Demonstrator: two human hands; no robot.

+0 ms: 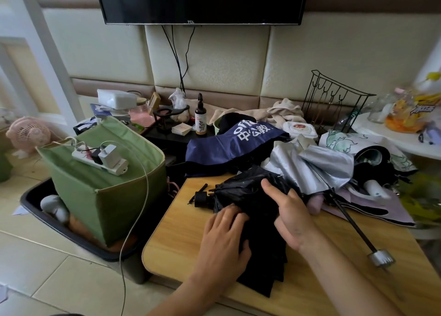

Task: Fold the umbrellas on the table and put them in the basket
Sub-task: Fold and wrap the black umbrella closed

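Observation:
A black folding umbrella (248,194) lies on the wooden table (181,239), its cap pointing left and its loose fabric trailing toward me. My left hand (224,239) grips the fabric near the middle, fingers curled over it. My right hand (291,215) holds the umbrella from the right, thumb on top. Behind lie a navy umbrella with white lettering (226,148), a silver umbrella (317,167) with its shaft and handle (380,258) sticking out to the right, and a white floral umbrella (353,141). The green fabric basket (107,196) stands left of the table.
A white power strip with chargers (100,160) lies across the basket's top, and its cable hangs down the front. The basket sits in a black tray (47,215) on the floor. Bottles, a wire rack (334,101) and cloths crowd the back of the table.

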